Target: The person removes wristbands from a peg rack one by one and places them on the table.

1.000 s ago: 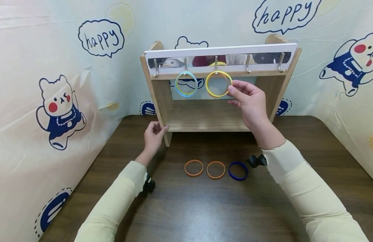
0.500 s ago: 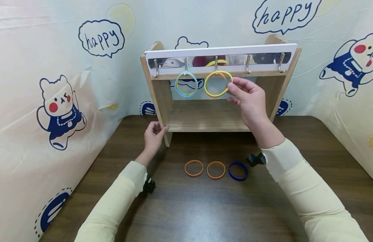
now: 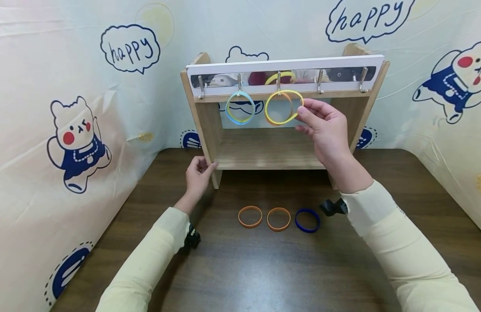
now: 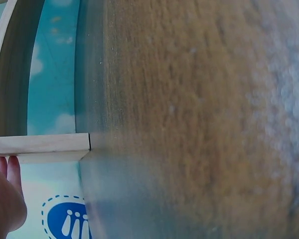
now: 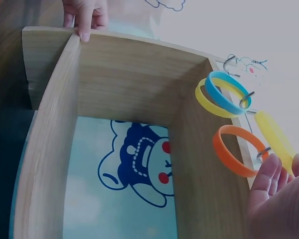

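My right hand [image 3: 329, 128] pinches a yellow wristband [image 5: 274, 140] between thumb and fingers, in front of the rail's middle hook. An orange wristband [image 5: 227, 157] hangs on that hook, behind the yellow one. From the neighbouring hook on the left hang a light blue wristband [image 3: 227, 113] and another yellow wristband [image 5: 208, 106]. Low on the wooden shelf [image 3: 263, 149], my left hand [image 3: 197, 177] grips the left side panel, thumb at its front edge. The left wrist view shows its fingers against the panel's outer face.
Two orange wristbands [image 3: 250, 226] and a dark blue wristband [image 3: 308, 231] lie in a row on the brown table [image 3: 248, 268], before the shelf. The white rail [image 3: 260, 90] carries several metal hooks. A printed cloth [image 3: 139, 108] stands behind and at both sides.
My right hand has shifted slightly right and up with the yellow wristband, which now sits further off from the orange one behind it. The left hand has stayed put.
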A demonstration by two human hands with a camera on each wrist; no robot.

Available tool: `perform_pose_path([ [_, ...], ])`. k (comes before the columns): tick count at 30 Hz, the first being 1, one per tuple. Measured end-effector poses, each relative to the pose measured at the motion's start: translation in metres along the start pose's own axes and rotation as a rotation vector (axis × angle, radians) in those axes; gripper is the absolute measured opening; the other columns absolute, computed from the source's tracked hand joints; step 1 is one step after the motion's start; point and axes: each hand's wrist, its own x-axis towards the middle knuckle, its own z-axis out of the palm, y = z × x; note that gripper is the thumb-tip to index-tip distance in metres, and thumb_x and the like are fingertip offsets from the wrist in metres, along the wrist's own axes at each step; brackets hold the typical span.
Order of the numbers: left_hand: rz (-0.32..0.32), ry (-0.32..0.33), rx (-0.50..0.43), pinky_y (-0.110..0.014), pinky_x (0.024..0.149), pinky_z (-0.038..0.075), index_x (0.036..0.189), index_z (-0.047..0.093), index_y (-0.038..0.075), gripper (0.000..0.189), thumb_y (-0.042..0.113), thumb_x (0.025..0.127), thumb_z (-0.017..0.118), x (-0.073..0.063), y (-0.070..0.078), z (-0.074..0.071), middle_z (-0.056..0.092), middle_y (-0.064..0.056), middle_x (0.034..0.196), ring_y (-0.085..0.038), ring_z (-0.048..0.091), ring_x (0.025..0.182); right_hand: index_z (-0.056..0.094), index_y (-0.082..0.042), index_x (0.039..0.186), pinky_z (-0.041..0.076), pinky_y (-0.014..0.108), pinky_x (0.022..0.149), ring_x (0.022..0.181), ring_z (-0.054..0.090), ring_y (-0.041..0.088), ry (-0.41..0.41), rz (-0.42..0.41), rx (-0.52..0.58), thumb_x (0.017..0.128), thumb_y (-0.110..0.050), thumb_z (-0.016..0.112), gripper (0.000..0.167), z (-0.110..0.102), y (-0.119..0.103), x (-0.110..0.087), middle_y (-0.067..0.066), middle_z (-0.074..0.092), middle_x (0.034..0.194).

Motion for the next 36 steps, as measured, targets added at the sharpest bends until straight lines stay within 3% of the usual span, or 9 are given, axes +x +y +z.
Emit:
perform_pose_path([
  [7, 0.012, 0.016, 0.007, -0.021, 0.076, 0.052, 0.112, 0.056, -0.009, 0.029, 0.005, 0.090, 0.069, 0.000, 0.001, 0.001, 0.060, -0.023, 0.107, -0.025, 0.057, 0.096, 0.070, -0.001, 0.104, 0.056, 0.026, 0.068, 0.083, 0.065, 0.019, -0.012, 0.001, 0.002, 0.084, -0.008, 0.075, 0.022, -0.004, -0.003, -0.005, 0.012, 0.066, 0.097],
  [17, 0.040, 0.013, 0.021, -0.024, 0.074, 0.053, 0.111, 0.056, -0.009, 0.028, 0.006, 0.090, 0.069, 0.000, 0.001, 0.000, 0.060, -0.024, 0.107, -0.029, 0.057, 0.095, 0.070, 0.000, 0.102, 0.057, 0.027, 0.067, 0.078, 0.066, 0.017, -0.015, 0.033, -0.006, 0.084, -0.003, 0.075, 0.019, -0.023, 0.002, -0.014, 0.012, 0.066, 0.096],
  [24, 0.035, 0.021, 0.027, -0.022, 0.071, 0.052, 0.110, 0.057, -0.008, 0.028, 0.006, 0.090, 0.069, 0.000, 0.000, 0.001, 0.061, -0.024, 0.106, -0.028, 0.057, 0.094, 0.071, -0.002, 0.103, 0.057, 0.027, 0.069, 0.083, 0.065, 0.017, -0.031, 0.056, -0.012, 0.082, -0.006, 0.076, 0.021, -0.039, 0.004, -0.022, 0.010, 0.066, 0.097],
  [36, 0.029, 0.011, 0.011, -0.022, 0.072, 0.052, 0.109, 0.056, -0.009, 0.028, 0.007, 0.090, 0.070, -0.001, 0.002, 0.000, 0.060, -0.025, 0.106, -0.030, 0.058, 0.094, 0.072, -0.004, 0.103, 0.057, 0.027, 0.070, 0.080, 0.067, 0.015, -0.099, 0.095, -0.052, 0.086, -0.005, 0.073, 0.016, -0.063, 0.016, -0.037, 0.006, 0.068, 0.090],
])
